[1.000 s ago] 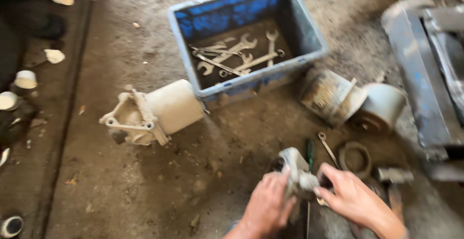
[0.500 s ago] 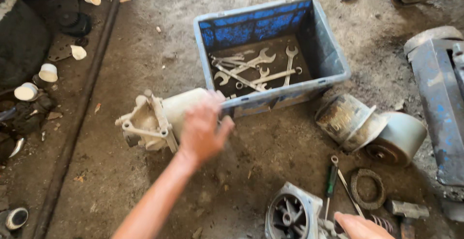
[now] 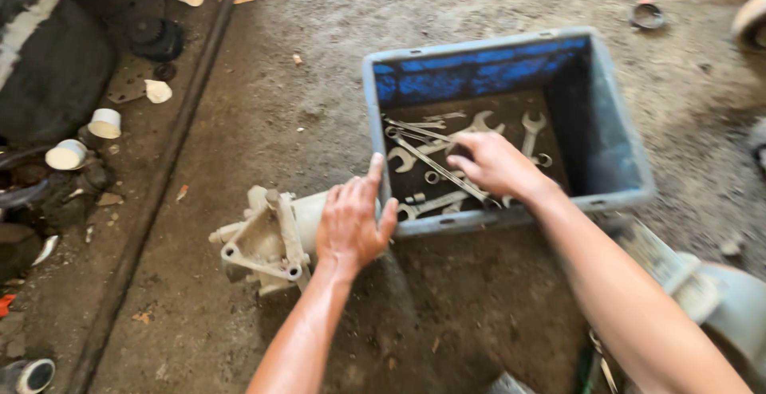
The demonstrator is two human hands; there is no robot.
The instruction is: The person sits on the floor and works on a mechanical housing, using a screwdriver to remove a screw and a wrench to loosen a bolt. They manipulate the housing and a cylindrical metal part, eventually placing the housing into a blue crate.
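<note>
The left hand (image 3: pixel 349 222) lies flat and open on a pale metal housing (image 3: pixel 267 238) lying on the dirt floor (image 3: pixel 319 59), just beside a blue crate (image 3: pixel 614 147). The right hand (image 3: pixel 495 164) reaches into the crate, fingers curled over the wrenches (image 3: pixel 423 155); whether it grips one I cannot tell

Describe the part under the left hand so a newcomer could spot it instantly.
Start at the blue plastic crate of wrenches on the dirt floor. Just outside its near-left corner lies a pale metal housing, with the left hand resting on its rounded end. Unlike the flat wrenches, it is bulky, with a flanged, bolt-holed face.
</note>
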